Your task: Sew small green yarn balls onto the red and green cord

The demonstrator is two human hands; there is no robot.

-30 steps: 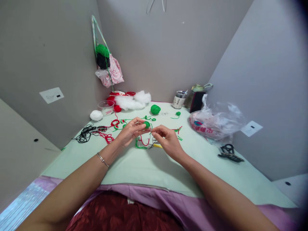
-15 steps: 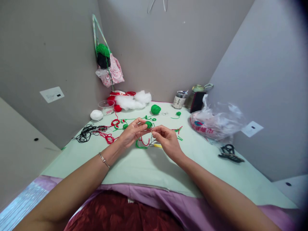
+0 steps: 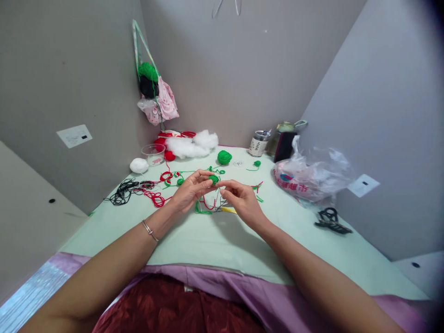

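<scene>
A small green crocheted piece is pinched in the fingers of my left hand, above the table. Dark thin strands hang below it. The index finger of my right hand reaches to the piece's right side. Its thumb stands a little apart, with a gap between thumb and index finger. Whether a needle is there is too small to tell. Under my hands lie a yellow-handled tool, a red yarn strand and a loop of green yarn.
Black yarn and red yarn lie tangled to the left. White stuffing, a clear plastic cup and a green yarn ball are at the back. On the right are a plastic bag and a black hair clip.
My right thumb and index finger have parted from their pinch, and the index finger now reaches to the green piece. My left hand keeps its hold in nearly the same place.
</scene>
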